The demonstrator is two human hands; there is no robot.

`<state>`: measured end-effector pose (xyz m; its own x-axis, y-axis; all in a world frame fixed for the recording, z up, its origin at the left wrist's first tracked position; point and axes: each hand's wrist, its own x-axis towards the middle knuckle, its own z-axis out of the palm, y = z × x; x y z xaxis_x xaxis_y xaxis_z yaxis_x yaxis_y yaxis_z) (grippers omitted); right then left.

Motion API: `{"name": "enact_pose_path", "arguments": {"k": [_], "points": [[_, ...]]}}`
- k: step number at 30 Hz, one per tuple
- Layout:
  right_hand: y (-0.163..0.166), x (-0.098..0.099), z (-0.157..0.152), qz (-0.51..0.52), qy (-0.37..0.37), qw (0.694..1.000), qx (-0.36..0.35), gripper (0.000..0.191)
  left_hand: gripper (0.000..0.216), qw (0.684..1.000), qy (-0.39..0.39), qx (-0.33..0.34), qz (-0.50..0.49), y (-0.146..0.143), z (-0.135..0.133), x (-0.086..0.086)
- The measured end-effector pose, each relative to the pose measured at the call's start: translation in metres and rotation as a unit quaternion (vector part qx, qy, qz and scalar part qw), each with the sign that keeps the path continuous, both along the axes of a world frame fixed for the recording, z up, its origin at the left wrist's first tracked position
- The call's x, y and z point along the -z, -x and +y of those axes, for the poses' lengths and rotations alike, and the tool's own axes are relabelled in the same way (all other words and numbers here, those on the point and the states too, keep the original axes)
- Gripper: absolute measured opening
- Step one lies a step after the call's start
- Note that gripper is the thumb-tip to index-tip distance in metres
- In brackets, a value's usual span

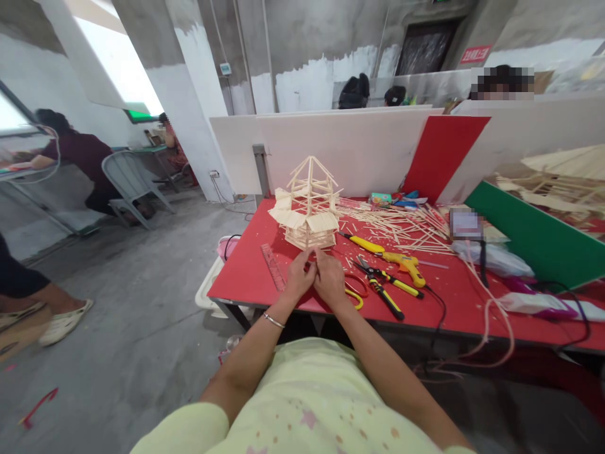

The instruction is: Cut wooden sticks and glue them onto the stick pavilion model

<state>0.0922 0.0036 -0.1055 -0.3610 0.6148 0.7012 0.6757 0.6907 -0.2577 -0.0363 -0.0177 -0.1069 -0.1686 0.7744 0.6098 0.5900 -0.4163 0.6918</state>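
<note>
A pagoda-like model of thin wooden sticks stands upright on the red table, with pale slatted roof pieces round its middle and a bare pointed frame on top. Just in front of its base, my left hand and my right hand meet at the fingertips, both closed in a pinch. Whatever lies between the fingers is too small or hidden to make out. Looped red and yellow handles, apparently of scissors, stick out beside my right hand. Left of my left hand lies a clear reddish ruler.
Right of the model are loose sticks, a yellow utility knife, a corded yellow glue gun and black-yellow cutters. White boards stand behind; a green board leans at right. Other people sit farther off.
</note>
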Motion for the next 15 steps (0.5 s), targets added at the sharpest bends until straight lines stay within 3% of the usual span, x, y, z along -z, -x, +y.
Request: {"name": "enact_pose_path", "arguments": {"k": [15], "points": [[-0.0014,-0.001,-0.0018,0.016,0.01,1.0,-0.013,0.053,0.048,1.0,-0.007,-0.006,-0.009,-0.0014,0.0002,0.0016]]}}
